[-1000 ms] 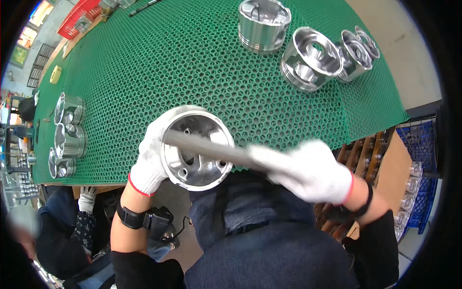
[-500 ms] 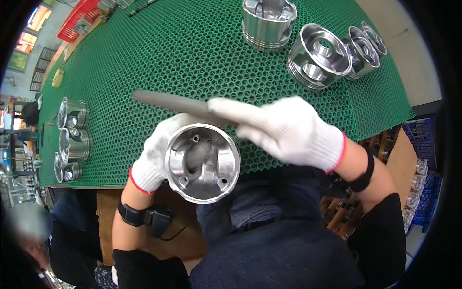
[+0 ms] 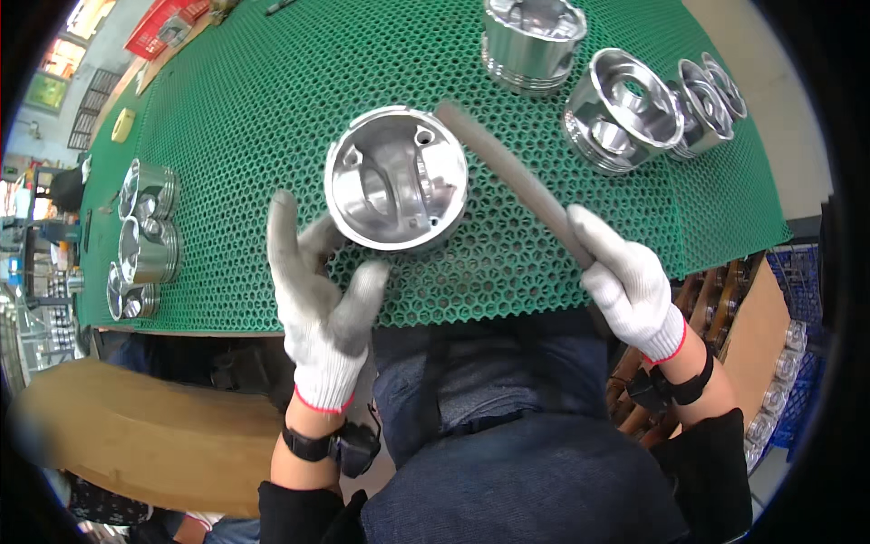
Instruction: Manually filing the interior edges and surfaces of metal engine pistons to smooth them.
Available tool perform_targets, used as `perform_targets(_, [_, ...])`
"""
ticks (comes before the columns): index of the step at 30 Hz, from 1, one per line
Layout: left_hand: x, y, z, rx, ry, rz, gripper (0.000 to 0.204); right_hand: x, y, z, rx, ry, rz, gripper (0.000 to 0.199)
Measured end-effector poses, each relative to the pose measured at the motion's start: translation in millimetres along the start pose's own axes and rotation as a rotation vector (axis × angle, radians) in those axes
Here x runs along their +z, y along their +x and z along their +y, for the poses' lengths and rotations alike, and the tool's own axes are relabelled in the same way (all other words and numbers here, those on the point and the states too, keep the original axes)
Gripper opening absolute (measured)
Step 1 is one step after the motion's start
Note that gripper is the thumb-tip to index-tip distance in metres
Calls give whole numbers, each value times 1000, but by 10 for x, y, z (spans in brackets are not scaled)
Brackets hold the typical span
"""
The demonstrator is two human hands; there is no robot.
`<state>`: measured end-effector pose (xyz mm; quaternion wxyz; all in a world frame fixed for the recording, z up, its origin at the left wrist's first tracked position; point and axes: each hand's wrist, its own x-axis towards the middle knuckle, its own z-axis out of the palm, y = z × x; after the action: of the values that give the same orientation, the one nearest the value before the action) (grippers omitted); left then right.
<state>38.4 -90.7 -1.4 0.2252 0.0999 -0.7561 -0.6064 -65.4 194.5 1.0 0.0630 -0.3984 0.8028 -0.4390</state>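
A shiny metal piston [image 3: 396, 177] stands on the green mat [image 3: 507, 290], its hollow side facing up. Just left of and below it is my left hand [image 3: 317, 295], in a white knit glove, with fingers and thumb spread apart; a finger partly hidden by the piston's edge comes near or touches it. My right hand [image 3: 630, 286], gloved the same way, grips one end of a long, thin grey bar [image 3: 521, 177], perhaps a file or abrasive stick. The bar slants up and left, its far end beside the piston's right rim.
Several pistons stand at the back right, one of them close by [image 3: 623, 113]. More pistons [image 3: 149, 249] are at the mat's left edge. A red basket [image 3: 163, 27] sits at the far left corner. Below left is a brown cardboard sheet [image 3: 172, 435]; blue crates [image 3: 797, 272] are at right.
The piston has gone from my left hand, near my body, onto the mat, and that hand has opened. My right hand has drawn right with the bar. A cardboard sheet has appeared at lower left.
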Motion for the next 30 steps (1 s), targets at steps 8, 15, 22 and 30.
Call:
perform_targets(8, [-69, 491, -33, -45, 217, -60, 63, -303, -507, 23, 51, -133, -41, 52])
perform_targets(15, [-63, 640, -135, -84, 105, -594, 57, -288, -381, -284, -73, -254, -217, 60])
perform_targets(22, [-17, 630, 87, -90, 214, -655, 51, 135, 512, -378, -84, -162, -178, 56])
perform_targets(30, [-47, 726, -51, 171, 156, -764, 45, -2, 309, -419, -257, -363, -257, 51])
